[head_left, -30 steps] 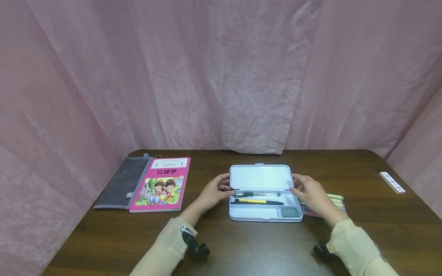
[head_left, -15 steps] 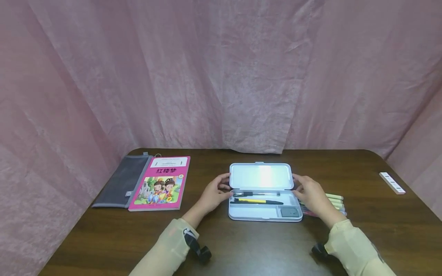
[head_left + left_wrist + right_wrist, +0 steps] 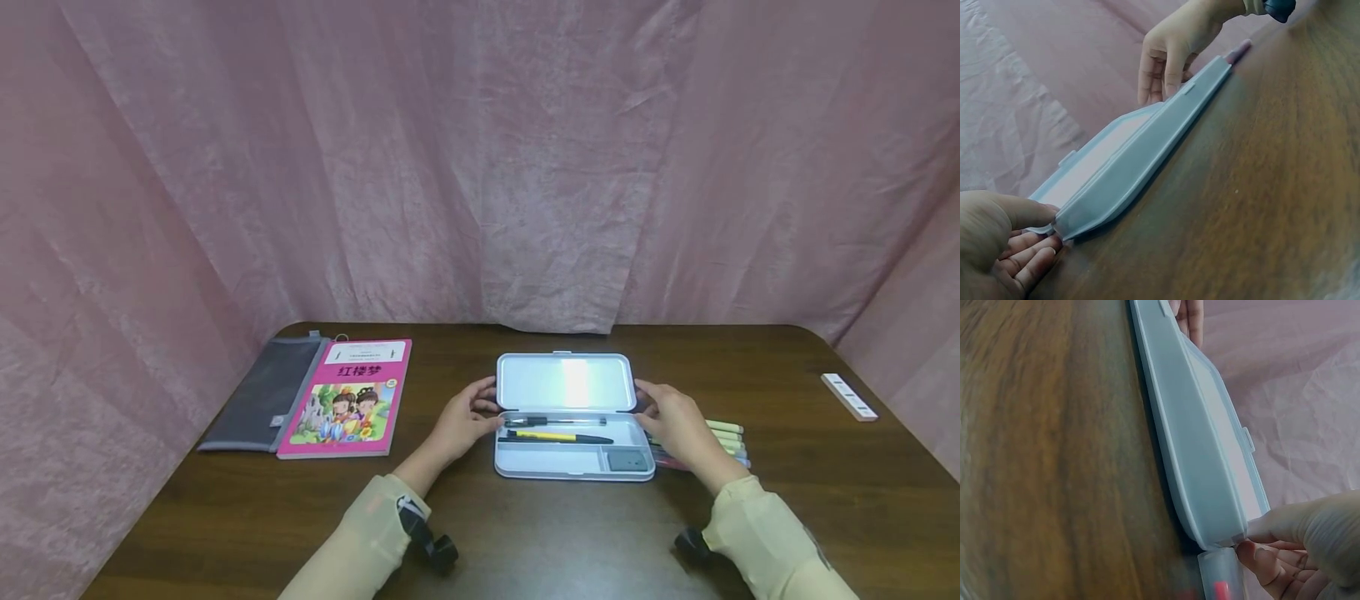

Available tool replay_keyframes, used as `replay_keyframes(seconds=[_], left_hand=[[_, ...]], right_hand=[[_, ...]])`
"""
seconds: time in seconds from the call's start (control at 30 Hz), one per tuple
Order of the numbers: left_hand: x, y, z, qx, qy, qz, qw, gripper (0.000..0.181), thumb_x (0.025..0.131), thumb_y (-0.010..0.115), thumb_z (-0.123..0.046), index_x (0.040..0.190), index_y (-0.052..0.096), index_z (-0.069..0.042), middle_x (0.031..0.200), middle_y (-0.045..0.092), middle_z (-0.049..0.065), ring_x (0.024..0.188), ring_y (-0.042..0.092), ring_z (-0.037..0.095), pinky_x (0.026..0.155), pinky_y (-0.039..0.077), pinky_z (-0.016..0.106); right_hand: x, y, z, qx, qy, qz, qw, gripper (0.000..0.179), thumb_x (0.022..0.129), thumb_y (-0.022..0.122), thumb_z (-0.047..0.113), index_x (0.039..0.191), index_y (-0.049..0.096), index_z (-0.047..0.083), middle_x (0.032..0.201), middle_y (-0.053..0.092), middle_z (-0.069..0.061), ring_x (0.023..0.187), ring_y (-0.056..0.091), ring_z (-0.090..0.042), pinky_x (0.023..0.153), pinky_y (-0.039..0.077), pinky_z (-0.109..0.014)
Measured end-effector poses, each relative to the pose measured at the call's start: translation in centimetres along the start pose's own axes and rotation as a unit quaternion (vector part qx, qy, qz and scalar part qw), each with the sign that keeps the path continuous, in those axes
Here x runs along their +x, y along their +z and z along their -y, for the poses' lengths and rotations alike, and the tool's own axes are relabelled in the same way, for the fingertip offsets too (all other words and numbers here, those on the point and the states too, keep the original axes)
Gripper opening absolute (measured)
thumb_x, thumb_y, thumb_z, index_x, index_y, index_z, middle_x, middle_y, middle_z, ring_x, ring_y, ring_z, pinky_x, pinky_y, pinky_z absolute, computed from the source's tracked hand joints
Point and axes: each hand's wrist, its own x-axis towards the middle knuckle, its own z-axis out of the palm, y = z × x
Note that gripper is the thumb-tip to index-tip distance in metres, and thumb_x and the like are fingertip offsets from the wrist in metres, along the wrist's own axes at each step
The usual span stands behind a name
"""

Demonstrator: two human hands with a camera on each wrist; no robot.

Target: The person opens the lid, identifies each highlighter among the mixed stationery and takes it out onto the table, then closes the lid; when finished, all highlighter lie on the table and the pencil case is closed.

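Note:
A pale pencil case (image 3: pixel 551 462) lies on the table with its lid (image 3: pixel 564 383) raised at the back. Inside are a clear pen (image 3: pixel 562 422), a yellow-and-black pen (image 3: pixel 558 437) and a grey eraser (image 3: pixel 627 460) in the small compartment. My left hand (image 3: pixel 461 425) grips the case's left end near the hinge; in the left wrist view its thumb (image 3: pixel 1029 212) is at the corner, fingers curled below. At the opposite end, my right hand (image 3: pixel 675 425) holds the case the same way, with its thumb (image 3: pixel 1275 524) against the corner in the right wrist view.
Several light-green-capped markers (image 3: pixel 726 437) lie partly hidden beyond the right hand. At left, a pink book (image 3: pixel 345 400) overlaps a dark grey mesh pouch (image 3: pixel 258 400). A small white strip-shaped object (image 3: pixel 849 397) lies far right. Pink curtain (image 3: pixel 555 167) hangs behind the table (image 3: pixel 570 533).
Over the last second, the lid has tilted slightly and a bright reflection now shows on it. The right thumb has shifted from the lid's lower corner to the case's edge.

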Motion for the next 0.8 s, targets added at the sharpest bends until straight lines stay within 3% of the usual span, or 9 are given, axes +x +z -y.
replay_keyframes(seconds=[0.3, 0.8], left_hand=[[0.03, 0.01, -0.32, -0.002, -0.009, 0.0, 1.0, 0.063, 0.086, 0.07, -0.005, 0.143, 0.043, -0.005, 0.124, 0.059, 0.015, 0.108, 0.06, 0.024, 0.09, 0.054, 0.035], [-0.11, -0.06, -0.37, -0.014, -0.006, -0.002, 0.9999, 0.059, 0.085, 0.07, -0.003, 0.138, 0.045, -0.006, 0.121, 0.058, 0.014, 0.105, 0.06, 0.023, 0.088, 0.054, 0.033]], right_hand=[[0.07, -0.08, -0.14, 0.003, 0.011, 0.005, 0.9999, 0.054, 0.086, 0.068, 0.003, 0.135, 0.047, -0.008, 0.114, 0.061, -0.026, 0.088, 0.063, -0.027, 0.084, 0.056, -0.047], [0.23, 0.12, -0.61, 0.018, -0.006, -0.009, 0.9998, 0.053, 0.085, 0.067, 0.002, 0.134, 0.048, -0.009, 0.107, 0.064, -0.022, 0.087, 0.064, -0.026, 0.084, 0.056, -0.048]])
